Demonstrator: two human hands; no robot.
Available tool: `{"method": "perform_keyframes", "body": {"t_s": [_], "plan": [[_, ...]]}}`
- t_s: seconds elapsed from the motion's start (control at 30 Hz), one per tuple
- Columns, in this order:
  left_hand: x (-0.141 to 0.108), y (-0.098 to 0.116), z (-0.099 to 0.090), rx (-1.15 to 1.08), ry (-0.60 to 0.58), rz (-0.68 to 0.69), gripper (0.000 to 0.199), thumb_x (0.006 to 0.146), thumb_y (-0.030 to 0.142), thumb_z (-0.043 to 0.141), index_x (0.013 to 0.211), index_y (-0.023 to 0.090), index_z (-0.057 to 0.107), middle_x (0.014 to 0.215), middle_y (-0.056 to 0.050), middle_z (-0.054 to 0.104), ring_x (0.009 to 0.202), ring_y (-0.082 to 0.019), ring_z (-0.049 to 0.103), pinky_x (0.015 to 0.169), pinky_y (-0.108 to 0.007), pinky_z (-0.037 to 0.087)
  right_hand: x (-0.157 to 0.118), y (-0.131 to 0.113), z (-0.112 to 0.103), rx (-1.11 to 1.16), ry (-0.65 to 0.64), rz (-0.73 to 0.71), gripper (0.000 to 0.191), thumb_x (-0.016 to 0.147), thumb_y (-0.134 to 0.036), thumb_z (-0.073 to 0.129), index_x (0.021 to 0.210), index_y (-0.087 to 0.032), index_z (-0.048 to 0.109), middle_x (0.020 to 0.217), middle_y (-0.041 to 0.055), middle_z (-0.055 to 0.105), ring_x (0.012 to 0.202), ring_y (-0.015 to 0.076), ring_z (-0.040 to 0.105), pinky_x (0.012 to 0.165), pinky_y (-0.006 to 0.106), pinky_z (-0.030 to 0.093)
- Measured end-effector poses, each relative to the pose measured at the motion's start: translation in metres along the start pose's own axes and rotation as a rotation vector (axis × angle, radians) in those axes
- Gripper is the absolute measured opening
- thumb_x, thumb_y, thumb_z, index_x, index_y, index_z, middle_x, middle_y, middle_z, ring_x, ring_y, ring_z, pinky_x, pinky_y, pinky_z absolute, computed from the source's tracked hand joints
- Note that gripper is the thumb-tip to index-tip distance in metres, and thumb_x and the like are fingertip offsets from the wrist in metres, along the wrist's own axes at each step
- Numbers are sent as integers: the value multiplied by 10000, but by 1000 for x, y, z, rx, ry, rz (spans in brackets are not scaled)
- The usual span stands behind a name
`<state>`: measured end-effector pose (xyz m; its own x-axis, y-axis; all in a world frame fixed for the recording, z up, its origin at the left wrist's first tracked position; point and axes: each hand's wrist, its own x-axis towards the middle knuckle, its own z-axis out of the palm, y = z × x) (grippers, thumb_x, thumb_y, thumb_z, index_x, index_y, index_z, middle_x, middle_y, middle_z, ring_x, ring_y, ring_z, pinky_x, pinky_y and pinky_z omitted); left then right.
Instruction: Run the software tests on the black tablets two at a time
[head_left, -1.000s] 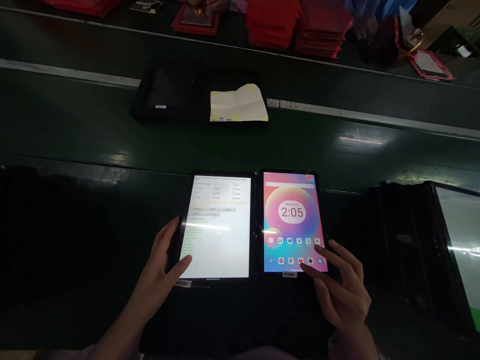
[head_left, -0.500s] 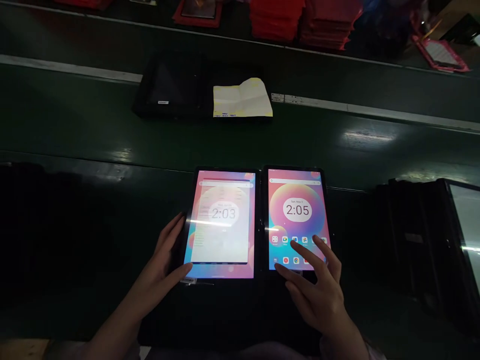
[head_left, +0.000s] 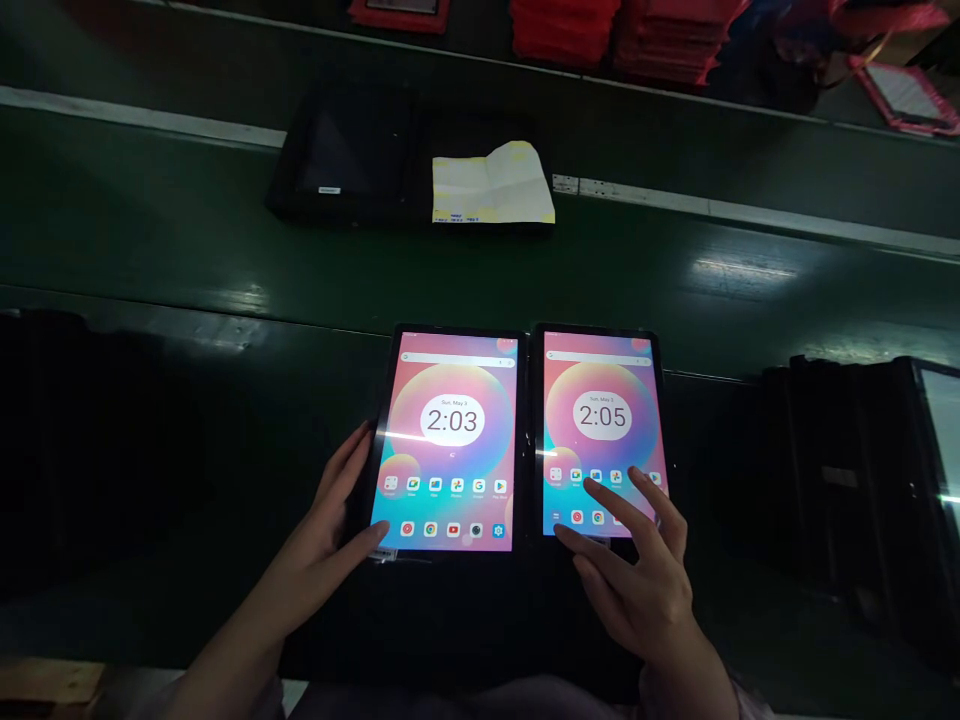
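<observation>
"Two lit ones I see: the left tablet (head_left: 454, 450), which I take as the middle of our clock, and the right tablet (head_left: 598, 380), just beside it at three o'clock. How are they held?"

"The left hand (head_left: 326, 530) comes from eight o'clock and grips the left tablet at this side. The thumb lies over the lower corner, and the fingers go behind the edge. Whether the tablet also rests on something, I cannot tell; below it is too dark."

"And the right hand (head_left: 652, 580)?"

"It is at four o'clock, loosely spread above the lower part of the right tablet, gripping nothing. If a fingertip touches the glass, I cannot tell."

"How would such a tablet handle, in your opinion?"

"I judge it thin, stiff and not very heavy, but wide, so one corner alone is a weak hold. The glass is probably slippery, and a fall could crack it."

"Then where to take it?"

"By the frame, at nine and three o'clock, with fingers underneath. I would keep the thumb off the icons, because the screen may react. Also, lift it straight: at three o'clock the neighbour is very near, and the edges could knock together."
</observation>
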<state>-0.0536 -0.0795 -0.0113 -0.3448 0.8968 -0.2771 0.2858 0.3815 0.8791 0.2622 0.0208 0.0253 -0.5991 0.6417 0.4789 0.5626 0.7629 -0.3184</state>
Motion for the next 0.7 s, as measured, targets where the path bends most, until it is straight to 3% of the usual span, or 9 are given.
{"method": "perform_keyframes", "body": {"t_s": [0.1, 0.2, 0.37, 0.53, 0.7], "plan": [[0, -3, 0, -17, 4, -4, 761, 926, 529, 724, 1622, 485, 420, 1803, 29, 238, 1660, -388, 167, 1292, -590, 284, 1, -1, 1, -9, -15, 2, 237, 1019, -143, 574, 1068, -264, 772, 1323, 87, 701, 1593, 314, 335, 1146, 491, 471], [3, -9, -2, -36, -14, 62, 767, 906, 545, 737, 1612, 475, 446, 1786, 19, 282, 1662, -405, 143, 1315, -618, 216, 2, -1, 1, -18, -32, 4, 227, 1030, -136, 569, 1071, -247, 763, 1331, 94, 697, 1599, 311, 325, 1145, 484, 471], [7, -18, -6, 5, -26, 121, 774, 904, 562, 722, 1617, 482, 433, 1759, 23, 334, 1666, -396, 129, 1334, -611, 148, 2, 2, 0, -6, 47, 6, 225, 1024, -110, 563, 1011, -216, 761, 1277, 111, 696, 1567, 313, 384, 1084, 444, 505], [6, -16, -6, 3, -46, 92, 785, 915, 528, 719, 1634, 454, 412, 1766, 6, 321, 1665, -389, 135, 1331, -600, 170, 1, 4, 0, -10, 85, 21, 217, 1005, -103, 586, 969, -214, 769, 1250, 111, 712, 1507, 333, 463, 1028, 464, 554], [4, -7, -4, -40, -19, -7, 770, 884, 521, 743, 1603, 448, 476, 1758, -1, 348, 1656, -391, 184, 1310, -584, 273, 0, 4, 0, -11, 83, 26, 210, 985, -101, 605, 968, -218, 779, 1239, 106, 723, 1455, 348, 513, 980, 479, 600]]}}
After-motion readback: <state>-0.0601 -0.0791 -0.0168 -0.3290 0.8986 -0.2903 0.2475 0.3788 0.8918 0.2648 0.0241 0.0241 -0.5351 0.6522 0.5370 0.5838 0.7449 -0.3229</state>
